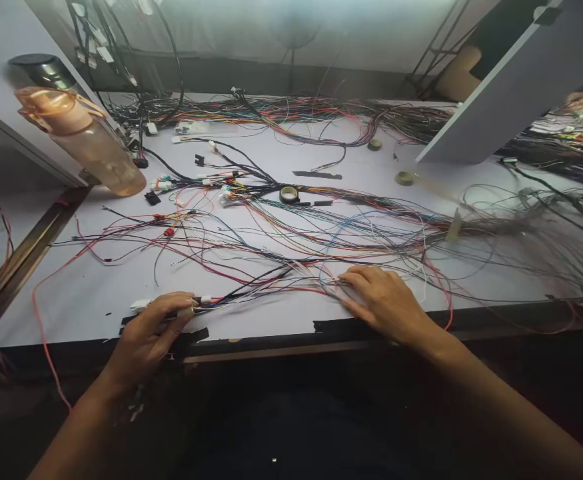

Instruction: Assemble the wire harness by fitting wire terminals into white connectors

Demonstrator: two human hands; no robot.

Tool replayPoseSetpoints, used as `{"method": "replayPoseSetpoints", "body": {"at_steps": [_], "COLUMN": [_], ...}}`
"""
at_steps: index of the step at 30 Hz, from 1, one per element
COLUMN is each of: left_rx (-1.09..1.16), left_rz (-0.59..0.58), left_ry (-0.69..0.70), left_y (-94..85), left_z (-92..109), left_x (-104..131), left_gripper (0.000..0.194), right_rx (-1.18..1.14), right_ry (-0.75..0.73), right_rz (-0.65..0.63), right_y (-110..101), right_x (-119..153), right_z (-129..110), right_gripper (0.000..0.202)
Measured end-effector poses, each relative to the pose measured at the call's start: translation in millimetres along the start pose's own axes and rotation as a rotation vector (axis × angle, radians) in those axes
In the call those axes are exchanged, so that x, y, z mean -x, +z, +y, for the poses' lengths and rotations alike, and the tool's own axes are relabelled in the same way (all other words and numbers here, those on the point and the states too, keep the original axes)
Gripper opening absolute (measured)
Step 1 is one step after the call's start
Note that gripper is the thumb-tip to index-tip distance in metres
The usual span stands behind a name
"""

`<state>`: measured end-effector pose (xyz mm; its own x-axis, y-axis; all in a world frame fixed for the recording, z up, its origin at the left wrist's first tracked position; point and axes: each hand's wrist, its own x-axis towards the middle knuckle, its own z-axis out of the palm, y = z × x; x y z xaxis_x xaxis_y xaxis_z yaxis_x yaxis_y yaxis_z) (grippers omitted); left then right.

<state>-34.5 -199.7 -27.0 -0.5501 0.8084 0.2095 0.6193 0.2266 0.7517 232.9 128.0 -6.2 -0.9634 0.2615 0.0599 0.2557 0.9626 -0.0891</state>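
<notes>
Near the front edge of the table, my left hand point(152, 328) is closed on the left end of a wire bundle point(251, 288). A small white connector point(206, 300) sticks out past its fingertips, and another white connector point(140, 306) lies just behind the knuckles. My right hand point(385, 300) is closed around thin wires at the bundle's right part, thumb below and fingers above. Between the hands run black, white, red and blue wires, low over the white tabletop. Exactly which strands the right fingers grip is hidden.
Behind the hands spreads a large wiring harness point(371, 200) with connectors at its left. A tape roll point(289, 195) lies on it; another roll point(405, 178) and a dark blade-like strip point(317, 175) are farther back. A bottle point(88, 143) stands left, a grey panel point(496, 93) right.
</notes>
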Motion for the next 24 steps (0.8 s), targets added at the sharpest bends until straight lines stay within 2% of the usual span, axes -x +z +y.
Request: {"method": "replayPoseSetpoints", "body": {"at_steps": [3, 7, 10, 13, 17, 21, 24], "left_rx": [0.011, 0.019, 0.031, 0.046, 0.047, 0.046, 0.049], "left_rz": [-0.003, -0.004, 0.003, 0.005, -0.009, 0.000, 0.008], "left_ry": [-0.028, -0.036, -0.030, -0.023, -0.028, -0.030, -0.053], "left_y": [-0.9, -1.2, -0.9, -0.9, -1.1, -0.7, -0.5], "left_z": [0, 1, 2, 2, 2, 2, 3], "left_x": [-1, -2, -2, -2, -1, -1, 0], "left_gripper": [0.016, 0.017, 0.017, 0.015, 0.017, 0.018, 0.018], "right_rx": [-0.005, 0.003, -0.024, -0.099, -0.165, -0.153, -0.147], "right_ry": [-0.055, -0.160, -0.204, -0.222, -0.137, -0.124, -0.072], "right_rz": [0.022, 0.114, 0.154, 0.145, 0.179, 0.218, 0.134], "right_y": [1, 2, 2, -1, -10, -14, -9], "right_x": [-1, -1, 4, 13, 15, -2, -19], "right_z": [24, 49, 54, 51, 40, 22, 4], "right_gripper": [0.015, 0.015, 0.016, 0.015, 0.019, 0.021, 0.026]}}
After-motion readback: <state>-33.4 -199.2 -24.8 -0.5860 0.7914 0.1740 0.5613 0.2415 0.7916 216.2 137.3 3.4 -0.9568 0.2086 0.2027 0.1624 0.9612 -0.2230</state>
